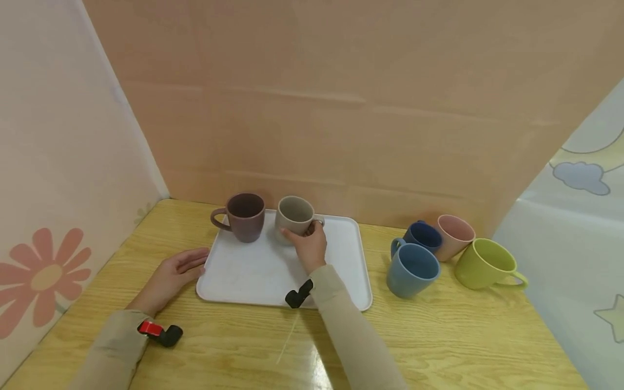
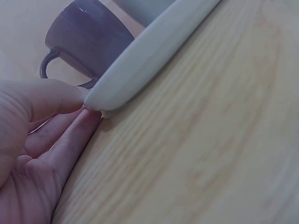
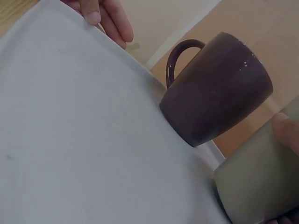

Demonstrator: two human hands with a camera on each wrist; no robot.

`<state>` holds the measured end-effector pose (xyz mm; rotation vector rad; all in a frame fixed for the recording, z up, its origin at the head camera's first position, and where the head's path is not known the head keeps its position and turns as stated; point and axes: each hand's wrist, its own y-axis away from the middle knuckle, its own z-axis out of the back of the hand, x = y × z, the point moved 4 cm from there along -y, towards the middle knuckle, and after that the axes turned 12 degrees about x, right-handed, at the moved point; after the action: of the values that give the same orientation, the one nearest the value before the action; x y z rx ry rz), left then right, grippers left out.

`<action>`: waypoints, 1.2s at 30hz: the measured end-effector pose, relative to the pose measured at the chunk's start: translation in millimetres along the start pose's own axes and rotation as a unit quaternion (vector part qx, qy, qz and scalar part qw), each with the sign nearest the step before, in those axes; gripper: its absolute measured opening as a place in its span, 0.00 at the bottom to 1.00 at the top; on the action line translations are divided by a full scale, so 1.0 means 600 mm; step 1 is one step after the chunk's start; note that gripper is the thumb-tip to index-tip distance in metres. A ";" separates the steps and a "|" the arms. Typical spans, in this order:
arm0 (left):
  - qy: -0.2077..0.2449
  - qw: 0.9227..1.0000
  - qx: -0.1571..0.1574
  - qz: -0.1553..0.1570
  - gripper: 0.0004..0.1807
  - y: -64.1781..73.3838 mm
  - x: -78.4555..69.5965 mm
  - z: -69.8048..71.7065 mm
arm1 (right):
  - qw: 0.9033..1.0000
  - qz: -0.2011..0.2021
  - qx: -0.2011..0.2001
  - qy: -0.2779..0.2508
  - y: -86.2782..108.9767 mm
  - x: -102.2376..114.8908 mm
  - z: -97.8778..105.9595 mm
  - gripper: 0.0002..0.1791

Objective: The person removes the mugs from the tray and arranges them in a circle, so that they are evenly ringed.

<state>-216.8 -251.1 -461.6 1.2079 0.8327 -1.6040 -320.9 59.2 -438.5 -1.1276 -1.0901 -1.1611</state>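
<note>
Holding grey mug (image 1: 292, 218), right grip (image 1: 311, 242), tray (image 1: 244, 273) underneath

In the head view, a tray (image 1: 253, 276) lies on the tabletop (image 1: 458, 336), below centre. A first mug (image 1: 249, 228) stands on its far left; just right is a second mug (image 1: 287, 221). Four other mugs (image 1: 449, 249) cluster right of the tray.
</note>
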 end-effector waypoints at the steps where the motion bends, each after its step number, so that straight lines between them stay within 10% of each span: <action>1: 0.000 1.000 0.001 -0.001 0.32 0.000 0.000 0.000 | 1.000 0.001 0.003 0.004 0.002 0.000 0.001 0.39; 36: -0.008 1.000 0.004 0.010 0.32 -0.003 0.007 0.003 | 1.000 0.014 -0.004 -0.008 0.090 0.021 0.077 0.39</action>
<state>-219.2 -253.4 -465.1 1.2027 0.8023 -1.5998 -268.2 106.6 -424.9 -1.1567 -1.0787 -1.1383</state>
